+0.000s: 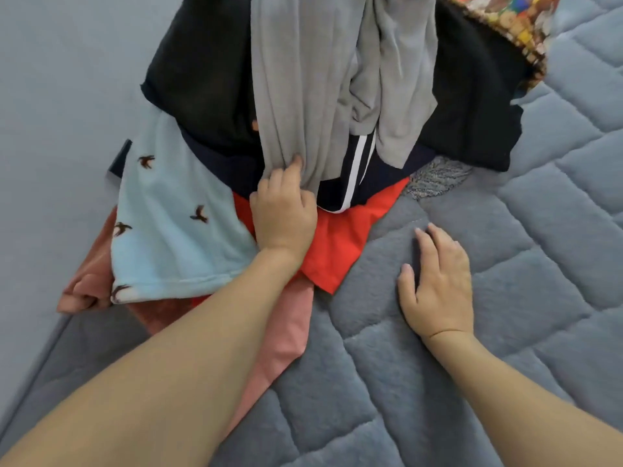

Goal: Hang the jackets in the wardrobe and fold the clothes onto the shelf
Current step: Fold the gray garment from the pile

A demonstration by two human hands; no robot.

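Bed cover (505,332): big, blue-grey and soft, with stitched diamond shapes. All the clothes lie on it.
Black clothes (199,72): dark cloth at the far end of the pile, on both sides of the grey one.
Grey garment (303,79): long and soft, lying down the middle on top of the pile.
Light blue cloth (175,230): has little dark birds on it. It lies on the left side of the pile, over the pink one.
Red cloth (340,241): bright red, under the dark clothes, with one corner pointing toward the person.
Pink cloth (286,335): at the bottom of the pile, nearest the person, partly under the left arm.
Striped dark garment (357,170): dark blue with white stripes, peeking out from under the grey one.
Colourful cloth (509,18): many colours, in the far right corner.
Left hand (286,214): fingers curled, pinching the bottom edge of the grey garment.
Right hand (438,284): flat on the bed cover with fingers straight, beside the red cloth, holding nothing.
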